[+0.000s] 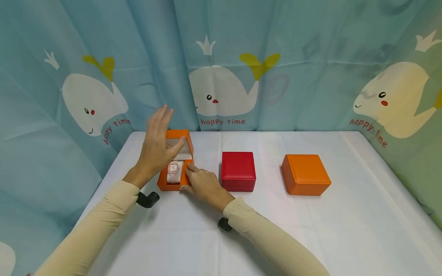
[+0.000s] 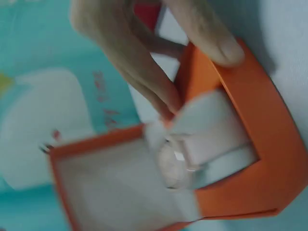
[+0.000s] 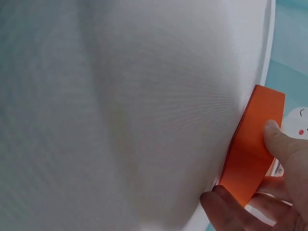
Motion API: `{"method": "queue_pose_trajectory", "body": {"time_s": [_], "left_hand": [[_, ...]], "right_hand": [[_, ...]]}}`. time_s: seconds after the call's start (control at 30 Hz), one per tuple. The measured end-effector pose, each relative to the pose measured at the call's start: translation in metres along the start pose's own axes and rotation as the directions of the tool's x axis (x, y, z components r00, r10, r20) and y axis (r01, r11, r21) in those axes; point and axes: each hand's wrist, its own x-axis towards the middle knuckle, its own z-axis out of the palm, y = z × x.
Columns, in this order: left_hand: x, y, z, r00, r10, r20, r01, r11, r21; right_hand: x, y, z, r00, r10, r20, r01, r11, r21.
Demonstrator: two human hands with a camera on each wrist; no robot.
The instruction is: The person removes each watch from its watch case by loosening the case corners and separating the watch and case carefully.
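Note:
An open orange box [image 1: 165, 186] stands at the table's back left, its lid [image 1: 178, 134] tipped up. A pale pink watch [image 1: 174, 171] lies on a white cushion inside it. My left hand [image 1: 158, 142] hovers flat over the box's left side with straight fingers, the thumb near the lid's white lining. My right hand [image 1: 203, 185] grips the base at its front right corner. The left wrist view shows the watch [image 2: 175, 166] in the box [image 2: 269, 144] under my fingers [image 2: 134, 62]. In the right wrist view my thumb [image 3: 284, 144] presses the orange wall [image 3: 250, 149].
A shut red box [image 1: 238, 171] stands just right of my right hand, and a shut orange box [image 1: 305, 174] further right. The white tablecloth [image 1: 345, 230] stretches toward me. A blue whale-print curtain [image 1: 224, 88] hangs close behind and on both sides.

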Motion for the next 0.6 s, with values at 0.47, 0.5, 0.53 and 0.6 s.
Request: {"method": "queue_pose_trajectory", "body": {"time_s": [0.47, 0.5, 0.53, 0.6], "left_hand": [[-0.018, 0.021, -0.01, 0.932, 0.361, -0.032, -0.362, 0.932, -0.031], [-0.02, 0.021, -0.011, 0.933, 0.36, -0.023, -0.361, 0.932, -0.035], [-0.023, 0.022, -0.011, 0.935, 0.354, -0.013, -0.354, 0.934, -0.047], [-0.028, 0.023, -0.011, 0.939, 0.343, 0.018, -0.342, 0.938, -0.061]], "right_hand": [[-0.003, 0.001, -0.001, 1.0, -0.004, 0.029, 0.004, 1.0, -0.021], [-0.003, 0.001, -0.001, 0.999, -0.002, 0.034, 0.003, 1.0, -0.024], [-0.003, 0.001, -0.001, 0.999, -0.001, 0.04, 0.002, 1.0, -0.028], [-0.004, 0.001, 0.0, 0.999, 0.0, 0.043, 0.001, 1.0, -0.03]]}}
